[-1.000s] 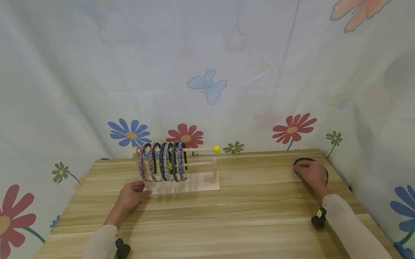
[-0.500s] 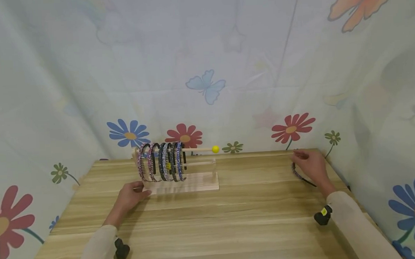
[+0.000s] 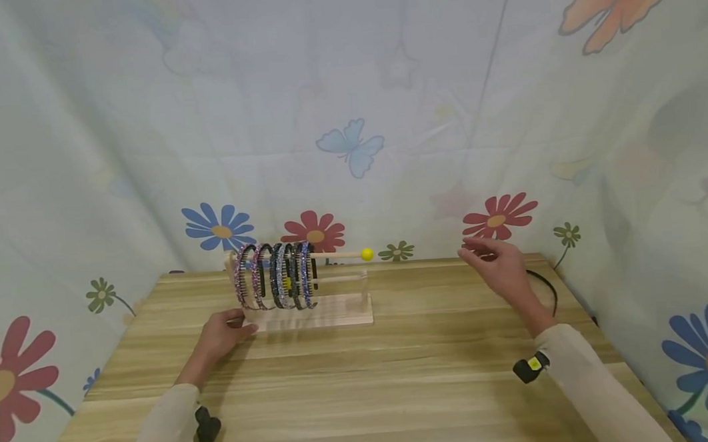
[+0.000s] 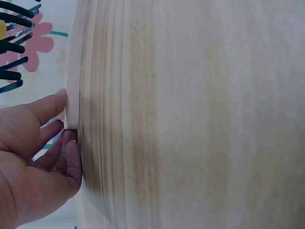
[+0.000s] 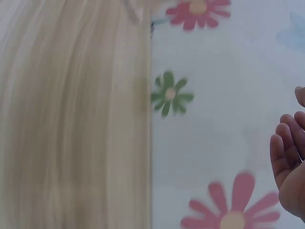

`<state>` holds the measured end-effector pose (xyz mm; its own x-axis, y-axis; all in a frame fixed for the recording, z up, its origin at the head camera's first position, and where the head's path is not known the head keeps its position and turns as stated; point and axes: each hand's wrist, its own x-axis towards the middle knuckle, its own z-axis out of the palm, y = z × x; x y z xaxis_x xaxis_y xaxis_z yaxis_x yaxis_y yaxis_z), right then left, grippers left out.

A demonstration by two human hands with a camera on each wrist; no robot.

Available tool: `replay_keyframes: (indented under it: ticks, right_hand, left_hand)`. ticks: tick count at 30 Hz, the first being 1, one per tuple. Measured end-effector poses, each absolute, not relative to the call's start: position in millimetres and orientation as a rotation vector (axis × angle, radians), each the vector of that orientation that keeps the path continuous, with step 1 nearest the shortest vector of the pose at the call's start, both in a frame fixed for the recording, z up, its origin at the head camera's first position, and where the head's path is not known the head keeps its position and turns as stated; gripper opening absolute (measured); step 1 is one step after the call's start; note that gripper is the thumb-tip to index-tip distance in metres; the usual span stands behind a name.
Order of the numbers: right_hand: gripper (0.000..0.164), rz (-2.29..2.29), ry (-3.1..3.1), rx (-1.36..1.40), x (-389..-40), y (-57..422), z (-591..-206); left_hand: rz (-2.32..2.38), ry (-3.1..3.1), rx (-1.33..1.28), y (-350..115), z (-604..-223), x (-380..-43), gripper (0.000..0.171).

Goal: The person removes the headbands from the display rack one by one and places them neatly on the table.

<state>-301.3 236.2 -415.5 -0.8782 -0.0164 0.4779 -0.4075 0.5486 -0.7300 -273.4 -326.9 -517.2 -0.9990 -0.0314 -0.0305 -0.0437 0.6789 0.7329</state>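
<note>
My left hand (image 3: 218,338) holds the left end of a wooden headband stand (image 3: 341,310); in the left wrist view its thumb and fingers (image 4: 50,107) are at the corner of the base (image 4: 72,107). Several glittery, toothed headbands (image 3: 279,278) hang close together on the stand's upper dowel, in pink, black, silver and blue. My right hand (image 3: 501,270) is in the air over the table's right side, fingers loosely bent and nothing between them. Behind its wrist, part of a black headband (image 3: 546,284) shows on the table, the remainder hidden. In the right wrist view the hand (image 5: 290,167) appears at the right edge.
The upper dowel ends in a yellow ball (image 3: 366,254), pointing right. A wood-grain table (image 3: 363,394) lies under everything, its far edge near a cloth backdrop (image 3: 424,177) printed with flowers and butterflies.
My right hand has come away from the headband at the right, rising and moving left. The headband stays on the table. The left hand keeps its place on the stand.
</note>
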Motion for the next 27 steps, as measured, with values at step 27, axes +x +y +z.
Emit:
replay_keyframes:
  ticks: [27]
  right_hand:
    - [0.030, 1.704, -2.144, 0.742, -275, 77, -417]
  left_hand:
    - [1.260, 2.877, -0.091, -327, -519, -274, 0.055]
